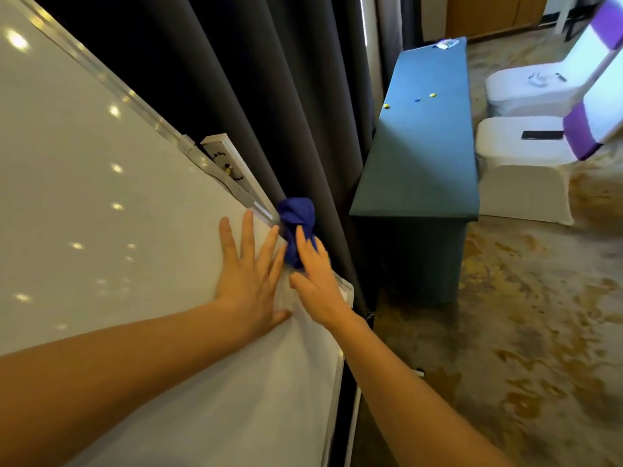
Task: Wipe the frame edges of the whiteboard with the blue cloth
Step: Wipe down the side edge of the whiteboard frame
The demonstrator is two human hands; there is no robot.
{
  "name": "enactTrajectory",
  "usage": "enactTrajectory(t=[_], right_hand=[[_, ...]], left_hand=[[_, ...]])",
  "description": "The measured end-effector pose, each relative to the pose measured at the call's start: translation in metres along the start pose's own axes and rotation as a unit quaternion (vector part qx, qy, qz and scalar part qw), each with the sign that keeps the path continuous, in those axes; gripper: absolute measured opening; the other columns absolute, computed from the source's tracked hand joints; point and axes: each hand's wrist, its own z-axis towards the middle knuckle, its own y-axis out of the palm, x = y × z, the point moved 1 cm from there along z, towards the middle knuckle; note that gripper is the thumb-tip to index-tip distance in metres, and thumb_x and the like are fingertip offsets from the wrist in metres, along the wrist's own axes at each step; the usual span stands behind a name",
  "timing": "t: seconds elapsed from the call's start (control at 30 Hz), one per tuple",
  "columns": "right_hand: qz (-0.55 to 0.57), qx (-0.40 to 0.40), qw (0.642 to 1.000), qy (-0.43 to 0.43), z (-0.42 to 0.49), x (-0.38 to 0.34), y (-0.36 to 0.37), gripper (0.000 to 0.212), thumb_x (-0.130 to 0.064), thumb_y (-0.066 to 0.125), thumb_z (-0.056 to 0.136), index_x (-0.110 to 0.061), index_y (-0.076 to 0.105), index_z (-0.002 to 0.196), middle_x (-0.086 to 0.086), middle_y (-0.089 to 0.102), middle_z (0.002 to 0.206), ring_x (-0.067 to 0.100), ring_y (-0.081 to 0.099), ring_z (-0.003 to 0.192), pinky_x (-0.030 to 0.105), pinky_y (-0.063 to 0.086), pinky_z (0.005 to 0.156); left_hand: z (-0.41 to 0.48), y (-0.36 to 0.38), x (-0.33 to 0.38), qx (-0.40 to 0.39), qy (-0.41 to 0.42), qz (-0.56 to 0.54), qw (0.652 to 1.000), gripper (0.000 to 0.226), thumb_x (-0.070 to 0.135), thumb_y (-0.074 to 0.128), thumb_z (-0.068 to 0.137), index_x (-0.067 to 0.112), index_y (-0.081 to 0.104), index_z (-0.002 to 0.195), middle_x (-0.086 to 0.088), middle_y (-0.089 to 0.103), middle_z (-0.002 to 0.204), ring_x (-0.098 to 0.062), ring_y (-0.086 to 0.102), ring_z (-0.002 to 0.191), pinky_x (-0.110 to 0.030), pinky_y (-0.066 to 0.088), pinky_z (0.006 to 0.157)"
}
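Observation:
A large whiteboard (111, 210) fills the left of the head view, tilted in the picture, with a silver frame edge (141, 109) along its right side. A bunched blue cloth (296, 217) lies against that edge near the board's lower right corner. My right hand (315, 281) presses the cloth onto the frame with fairly straight fingers laid over it. My left hand (249, 278) lies flat on the white surface just left of the cloth, fingers spread.
Dark grey curtains (269, 96) hang right behind the board. A long table in a teal cover (421, 156) stands to the right with small yellow and blue bits on it. Two white-covered chairs (526, 156) with purple bands stand beyond, on patterned carpet.

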Motion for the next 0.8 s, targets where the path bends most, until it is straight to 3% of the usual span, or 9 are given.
enactTrajectory(t=[0.13, 0.17, 0.27, 0.33, 0.4, 0.5, 0.63, 0.73, 0.8], right_hand=[[-0.004, 0.038, 0.975, 0.218, 0.005, 0.046, -0.033, 0.079, -0.013, 0.052, 0.092, -0.029, 0.010, 0.157, 0.014, 0.025, 0.159, 0.035, 0.026, 0.144, 0.054, 0.027, 0.116], [-0.001, 0.030, 0.973, 0.227, 0.005, 0.044, -0.035, 0.079, -0.011, 0.052, 0.092, -0.029, 0.012, 0.157, 0.015, 0.028, 0.158, 0.035, 0.030, 0.142, 0.053, 0.030, 0.114], [0.057, -0.009, 0.995, 0.081, 0.013, 0.002, -0.016, 0.084, -0.016, 0.055, 0.085, -0.040, 0.014, 0.154, 0.010, 0.027, 0.158, 0.030, 0.032, 0.142, 0.047, 0.036, 0.113], [0.061, -0.033, 0.997, 0.023, 0.021, -0.017, -0.006, 0.087, -0.028, 0.054, 0.079, -0.048, 0.010, 0.152, 0.004, 0.020, 0.161, 0.027, 0.022, 0.147, 0.045, 0.023, 0.117], [0.055, -0.028, 0.996, 0.061, 0.029, -0.006, -0.011, 0.087, -0.026, 0.055, 0.083, -0.038, 0.009, 0.155, 0.004, 0.019, 0.162, 0.027, 0.019, 0.148, 0.047, 0.016, 0.121], [0.008, -0.030, 0.976, 0.215, 0.026, 0.030, -0.032, 0.073, -0.010, 0.052, 0.091, -0.020, 0.020, 0.155, 0.014, 0.034, 0.152, 0.037, 0.035, 0.139, 0.053, 0.029, 0.115], [0.132, -0.039, 0.978, 0.159, 0.031, -0.006, -0.028, 0.065, -0.017, 0.050, 0.098, -0.032, 0.022, 0.155, 0.007, 0.037, 0.149, 0.023, 0.052, 0.119, 0.036, 0.043, 0.101], [0.106, -0.079, 0.990, 0.044, 0.029, -0.025, -0.019, 0.095, -0.012, 0.056, 0.082, -0.048, 0.003, 0.152, 0.000, 0.004, 0.165, 0.031, 0.025, 0.146, 0.053, 0.027, 0.117], [0.053, -0.077, 0.993, 0.070, 0.023, -0.012, -0.028, 0.095, -0.009, 0.056, 0.084, -0.041, -0.001, 0.154, 0.002, 0.001, 0.166, 0.030, 0.008, 0.151, 0.055, 0.012, 0.121]], left_hand=[[0.000, 0.003, -0.005, -0.001, 0.010, 0.014, 1.000, 0.109, 0.088, 0.012, 0.075, 0.016, -0.019, 0.151, -0.025, -0.027, 0.156, -0.064, -0.030, 0.131, -0.081, -0.015, 0.099], [0.001, 0.003, -0.004, -0.002, 0.011, 0.015, 1.000, 0.109, 0.088, 0.012, 0.075, 0.016, -0.019, 0.151, -0.025, -0.028, 0.156, -0.064, -0.030, 0.130, -0.081, -0.014, 0.100], [0.001, 0.003, 0.001, -0.007, 0.004, 0.014, 1.000, 0.110, 0.087, 0.013, 0.076, 0.014, -0.021, 0.151, -0.026, -0.027, 0.156, -0.064, -0.031, 0.130, -0.081, -0.014, 0.100], [0.001, 0.002, 0.005, -0.008, -0.003, 0.004, 1.000, 0.111, 0.087, 0.014, 0.076, 0.014, -0.022, 0.150, -0.026, -0.026, 0.157, -0.064, -0.032, 0.130, -0.080, -0.014, 0.101], [0.000, 0.002, 0.006, -0.009, 0.004, 0.009, 1.000, 0.113, 0.088, 0.014, 0.075, 0.013, -0.023, 0.150, -0.027, -0.027, 0.156, -0.065, -0.032, 0.129, -0.081, -0.015, 0.100], [-0.002, 0.002, 0.007, -0.016, 0.008, 0.016, 1.000, 0.114, 0.089, 0.014, 0.074, 0.012, -0.022, 0.150, -0.029, -0.030, 0.154, -0.066, -0.032, 0.128, -0.082, -0.016, 0.098], [-0.001, -0.003, 0.009, -0.022, 0.009, 0.006, 1.000, 0.113, 0.088, 0.016, 0.075, 0.012, -0.021, 0.150, -0.029, -0.029, 0.154, -0.066, -0.035, 0.126, -0.082, -0.018, 0.097], [-0.001, -0.007, 0.012, -0.014, 0.015, -0.003, 1.000, 0.112, 0.088, 0.017, 0.076, 0.012, -0.021, 0.150, -0.028, -0.028, 0.155, -0.065, -0.036, 0.126, -0.082, -0.018, 0.097], [-0.001, -0.008, 0.011, -0.016, 0.016, 0.006, 1.000, 0.113, 0.087, 0.016, 0.076, 0.011, -0.022, 0.149, -0.029, -0.030, 0.153, -0.066, -0.035, 0.125, -0.082, -0.018, 0.097]])
